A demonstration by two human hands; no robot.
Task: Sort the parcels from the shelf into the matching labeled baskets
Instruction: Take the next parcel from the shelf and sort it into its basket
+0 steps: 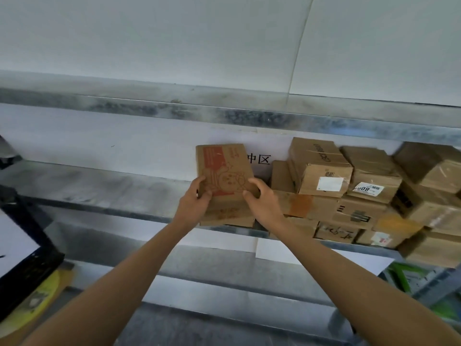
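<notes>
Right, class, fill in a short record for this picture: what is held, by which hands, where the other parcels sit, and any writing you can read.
held parcel: cardboard box, flat, with a red cartoon print
left grip: holds the box's left edge, thumb on its front
right grip: holds the box's right edge
other parcels: stack of brown boxes on the metal shelf, to the right of the held box
writing: wall sign reads 中区; one label shows 08

Bare shelf [87,186] left; boxes [361,191] right.
</notes>
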